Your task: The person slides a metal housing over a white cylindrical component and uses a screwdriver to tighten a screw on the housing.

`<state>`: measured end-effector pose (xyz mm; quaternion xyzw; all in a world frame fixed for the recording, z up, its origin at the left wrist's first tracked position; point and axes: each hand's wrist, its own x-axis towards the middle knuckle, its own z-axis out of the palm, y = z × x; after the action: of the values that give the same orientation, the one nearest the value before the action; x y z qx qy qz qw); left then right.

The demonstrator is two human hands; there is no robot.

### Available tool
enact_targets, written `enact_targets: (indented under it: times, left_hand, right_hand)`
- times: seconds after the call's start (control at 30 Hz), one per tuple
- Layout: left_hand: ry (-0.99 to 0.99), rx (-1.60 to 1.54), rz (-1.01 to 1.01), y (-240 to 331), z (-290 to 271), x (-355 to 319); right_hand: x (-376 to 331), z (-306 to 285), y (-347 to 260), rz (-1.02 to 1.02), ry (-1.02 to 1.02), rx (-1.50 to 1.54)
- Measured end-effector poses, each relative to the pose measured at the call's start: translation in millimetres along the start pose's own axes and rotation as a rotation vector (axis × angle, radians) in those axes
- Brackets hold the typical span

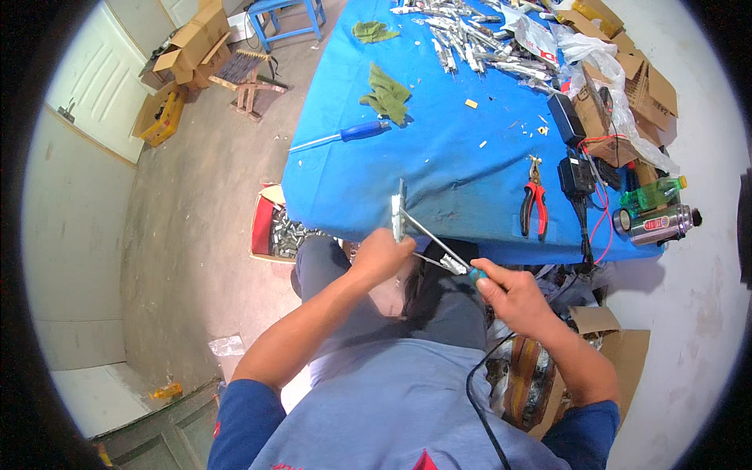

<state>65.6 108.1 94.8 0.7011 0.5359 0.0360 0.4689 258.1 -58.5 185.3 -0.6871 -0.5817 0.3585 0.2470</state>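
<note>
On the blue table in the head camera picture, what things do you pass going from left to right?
Blue-handled screwdriver → crumpled green cloth → red-handled pliers → black power adapter → green plastic bottle.

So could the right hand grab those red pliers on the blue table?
Probably not right now: the right hand is busy holding a teal-handled tool. The red-handled pliers lie in the open on the blue table, with nothing in between, so once freed it likely could.

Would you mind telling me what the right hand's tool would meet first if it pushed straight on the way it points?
Probably the small metal part that the left hand holds at the table edge; the right hand's tool shaft already reaches it, though depth is unclear.
</note>
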Motion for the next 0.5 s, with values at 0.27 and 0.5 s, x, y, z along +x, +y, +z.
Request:
enact_targets:
  times: [0.27, 0.5]
  left_hand:
    - [-0.069, 0.116, 0.066, -4, -11, -7]
    - [-0.077, 0.12, 0.056, -1, -12, -8]
  right_hand:
    - [-9, -13, 17, 0.307, -0.166, 0.502]
    - [-15, 4, 14, -0.207, 0.197, -0.275]
